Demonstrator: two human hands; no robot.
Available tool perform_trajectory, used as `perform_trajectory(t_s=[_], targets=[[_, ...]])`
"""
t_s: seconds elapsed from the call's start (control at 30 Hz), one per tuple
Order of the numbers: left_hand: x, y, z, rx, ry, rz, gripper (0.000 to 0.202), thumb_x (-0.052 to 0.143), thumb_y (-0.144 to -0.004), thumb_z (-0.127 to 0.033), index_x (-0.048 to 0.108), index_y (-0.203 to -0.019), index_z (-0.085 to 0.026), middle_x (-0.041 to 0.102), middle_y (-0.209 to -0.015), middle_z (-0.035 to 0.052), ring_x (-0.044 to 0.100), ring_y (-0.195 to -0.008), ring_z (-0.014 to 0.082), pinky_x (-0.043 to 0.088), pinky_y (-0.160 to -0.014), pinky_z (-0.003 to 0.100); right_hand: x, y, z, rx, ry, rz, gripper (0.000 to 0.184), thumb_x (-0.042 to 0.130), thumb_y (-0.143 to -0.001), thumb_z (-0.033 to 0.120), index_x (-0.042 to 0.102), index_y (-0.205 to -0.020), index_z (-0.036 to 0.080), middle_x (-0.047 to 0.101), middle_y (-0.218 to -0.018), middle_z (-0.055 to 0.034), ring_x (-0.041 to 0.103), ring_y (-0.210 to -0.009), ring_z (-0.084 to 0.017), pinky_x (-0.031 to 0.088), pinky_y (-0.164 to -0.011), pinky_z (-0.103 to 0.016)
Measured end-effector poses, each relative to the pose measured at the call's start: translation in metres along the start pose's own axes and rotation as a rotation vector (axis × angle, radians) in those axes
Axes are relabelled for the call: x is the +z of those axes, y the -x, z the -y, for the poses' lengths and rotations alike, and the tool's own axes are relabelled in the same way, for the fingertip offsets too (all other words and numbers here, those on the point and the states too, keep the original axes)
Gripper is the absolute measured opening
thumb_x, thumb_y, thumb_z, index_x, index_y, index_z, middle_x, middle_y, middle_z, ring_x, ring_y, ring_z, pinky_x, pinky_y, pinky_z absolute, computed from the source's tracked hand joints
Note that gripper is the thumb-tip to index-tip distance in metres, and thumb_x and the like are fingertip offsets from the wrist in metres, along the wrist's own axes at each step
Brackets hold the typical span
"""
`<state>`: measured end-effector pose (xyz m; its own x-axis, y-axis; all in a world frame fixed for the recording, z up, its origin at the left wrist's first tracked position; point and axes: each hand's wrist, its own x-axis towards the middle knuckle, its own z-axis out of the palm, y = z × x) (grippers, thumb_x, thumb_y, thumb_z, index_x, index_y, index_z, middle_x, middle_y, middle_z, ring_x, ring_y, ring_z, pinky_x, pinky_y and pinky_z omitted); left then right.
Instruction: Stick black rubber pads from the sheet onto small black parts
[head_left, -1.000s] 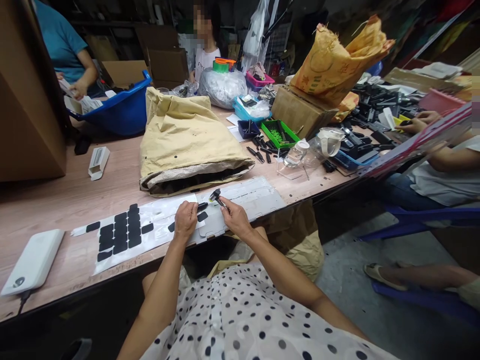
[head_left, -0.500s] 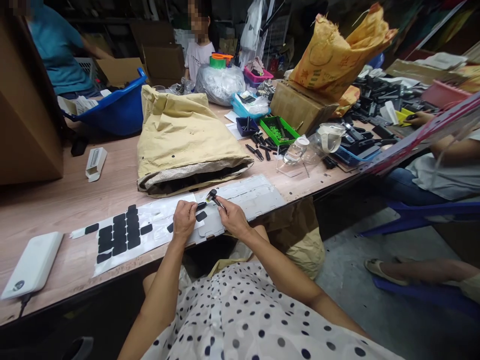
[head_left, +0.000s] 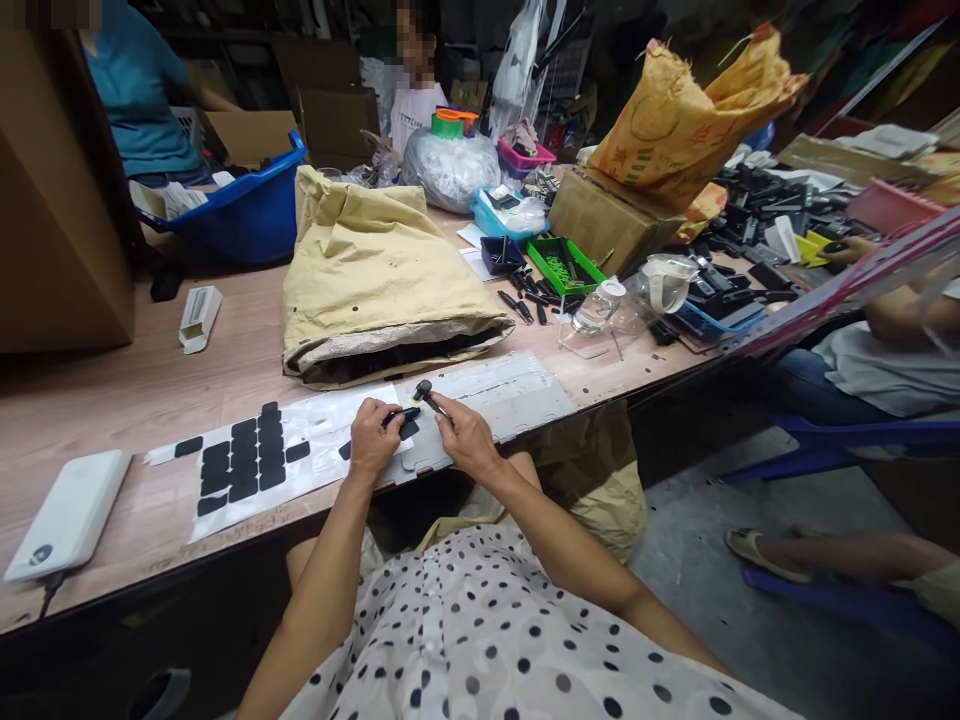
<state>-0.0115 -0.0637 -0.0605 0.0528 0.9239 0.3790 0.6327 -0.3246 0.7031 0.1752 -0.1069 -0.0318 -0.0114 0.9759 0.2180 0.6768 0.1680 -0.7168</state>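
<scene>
At frame centre, my left hand (head_left: 373,440) has lifted a thin black pad (head_left: 405,413) off the white backing sheet (head_left: 315,440) on the counter (head_left: 150,390), fingers pinching it. My right hand (head_left: 466,437) grips a small black plastic part (head_left: 424,392), now beside the pad.

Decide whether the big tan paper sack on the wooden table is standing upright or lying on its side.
Lying on its side: the tan paper sack slumps flat along the wooden table, its open mouth facing the near edge.
</scene>
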Motion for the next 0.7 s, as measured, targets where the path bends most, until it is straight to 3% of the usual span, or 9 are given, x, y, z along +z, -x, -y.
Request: perform_trajectory(t_s=[0.1, 0.3, 0.5, 0.7], targets=[[-0.002, 0.000, -0.002, -0.026, -0.005, 0.027, 0.010, 0.067, -0.078, -0.021, 0.075, -0.082, -0.025, 0.061, -0.081, 0.0017, 0.062, -0.078, 0.0206, 0.054, -0.074, 0.035, -0.004, -0.001, -0.006, 0.076, -0.096, -0.037, 0.046, 0.051, -0.093, 0.023, 0.068, -0.135, 0.026, 0.074, -0.127, -0.0044, 0.069, -0.116, -0.021, 0.055, -0.103, -0.035], [-0.004, -0.001, -0.004, -0.043, -0.009, 0.035, 0.011, 0.067, -0.075, -0.020, 0.073, -0.081, -0.025, 0.062, -0.080, 0.0014, 0.062, -0.077, 0.0210, 0.054, -0.075, 0.036, -0.009, -0.002, -0.011, 0.153, -0.201, -0.057, 0.046, 0.050, -0.092, 0.029, 0.069, -0.134, 0.022, 0.079, -0.102, -0.0022, 0.072, -0.097, -0.020, 0.058, -0.091, -0.032], [-0.007, -0.002, -0.004, -0.030, -0.017, 0.050, 0.013, 0.066, -0.073, -0.017, 0.072, -0.082, -0.025, 0.062, -0.082, 0.0011, 0.062, -0.080, 0.0215, 0.054, -0.079, 0.037, -0.009, -0.001, -0.008, 0.152, -0.205, -0.028, 0.045, 0.051, -0.093, 0.029, 0.069, -0.133, 0.024, 0.077, -0.117, -0.0035, 0.071, -0.110, -0.020, 0.056, -0.100, -0.033], [-0.007, -0.003, -0.003, -0.021, 0.008, 0.060, 0.013, 0.065, -0.074, -0.016, 0.071, -0.081, -0.025, 0.062, -0.081, 0.0006, 0.063, -0.080, 0.0209, 0.054, -0.079, 0.036, -0.009, 0.001, 0.003, 0.045, -0.064, 0.022, 0.044, 0.054, -0.092, 0.022, 0.069, -0.134, 0.027, 0.074, -0.128, -0.0037, 0.068, -0.117, -0.021, 0.054, -0.104, -0.032]])
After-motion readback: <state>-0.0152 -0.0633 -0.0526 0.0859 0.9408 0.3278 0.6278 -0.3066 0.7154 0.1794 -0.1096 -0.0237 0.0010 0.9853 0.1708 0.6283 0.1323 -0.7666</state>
